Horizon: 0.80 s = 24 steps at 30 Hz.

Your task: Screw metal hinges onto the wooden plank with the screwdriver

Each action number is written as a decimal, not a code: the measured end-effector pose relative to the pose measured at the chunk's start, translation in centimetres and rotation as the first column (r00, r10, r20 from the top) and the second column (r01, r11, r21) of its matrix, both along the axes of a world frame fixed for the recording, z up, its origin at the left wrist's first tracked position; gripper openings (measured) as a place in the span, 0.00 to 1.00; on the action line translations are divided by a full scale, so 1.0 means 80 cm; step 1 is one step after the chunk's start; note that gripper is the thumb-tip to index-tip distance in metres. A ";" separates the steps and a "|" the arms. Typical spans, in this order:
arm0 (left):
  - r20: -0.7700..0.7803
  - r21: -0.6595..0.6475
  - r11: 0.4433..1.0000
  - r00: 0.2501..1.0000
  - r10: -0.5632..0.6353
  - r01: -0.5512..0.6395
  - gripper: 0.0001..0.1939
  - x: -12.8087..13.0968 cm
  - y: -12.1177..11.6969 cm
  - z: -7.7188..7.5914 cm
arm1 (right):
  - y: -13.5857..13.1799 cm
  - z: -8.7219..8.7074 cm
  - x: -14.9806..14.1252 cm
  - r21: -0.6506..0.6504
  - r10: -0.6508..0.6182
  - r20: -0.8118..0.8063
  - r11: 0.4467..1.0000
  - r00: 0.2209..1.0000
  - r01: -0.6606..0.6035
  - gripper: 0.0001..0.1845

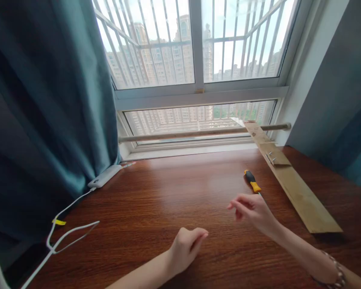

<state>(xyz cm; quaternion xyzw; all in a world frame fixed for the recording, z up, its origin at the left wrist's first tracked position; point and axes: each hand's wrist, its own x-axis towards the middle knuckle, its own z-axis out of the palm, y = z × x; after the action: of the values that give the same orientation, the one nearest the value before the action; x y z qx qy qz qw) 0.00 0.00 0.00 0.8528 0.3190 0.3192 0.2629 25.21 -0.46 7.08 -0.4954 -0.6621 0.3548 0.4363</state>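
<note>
Two bare hands, well apart from each other, show above a reddish-brown wooden tabletop (132, 208) as I watch remotely. At the left edge, a blue-grey curtain (78, 100) hangs down the frame; a white cable (38, 268) loops through the lower left, a yellow tag (60, 222) beside it, and reaches a white device (105, 176) at centre left. At bottom centre I see the left hand (185, 247), curled, thumb and fingers together. Across the top centre, a window (198, 72) looks onto tall buildings. Right of centre is the right hand (255, 210), fingers bent inward; I cannot tell whether the fingertips meet. Just above it lies the black-and-yellow screwdriver (252, 180), its shaft mostly hidden. At far right, a cardboard strip (297, 190) slants toward the lower right, small metal pieces (274, 159) on it
</note>
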 end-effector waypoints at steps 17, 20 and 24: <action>0.233 -0.638 0.751 0.972 -0.024 0.171 0.20 0.248 0.043 0.037 | 0.032 -0.102 0.374 -0.118 -0.604 0.261 0.755 0.753 0.645 0.23; 0.409 -0.799 0.519 0.907 0.098 0.304 0.09 0.328 0.056 0.030 | 0.028 -0.093 0.363 -0.264 -0.554 0.120 0.782 0.824 0.564 0.18; 0.345 -0.874 0.455 0.876 0.337 0.169 0.26 0.407 0.075 0.010 | 0.024 -0.082 0.346 -0.397 -0.534 -0.038 0.784 0.845 0.477 0.15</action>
<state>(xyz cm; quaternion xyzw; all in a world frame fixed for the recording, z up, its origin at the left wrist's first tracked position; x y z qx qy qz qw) 32.60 5.99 0.77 0.4665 0.4064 0.3165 0.7191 52.91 1.46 0.52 -0.7006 -0.3907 0.3792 0.4613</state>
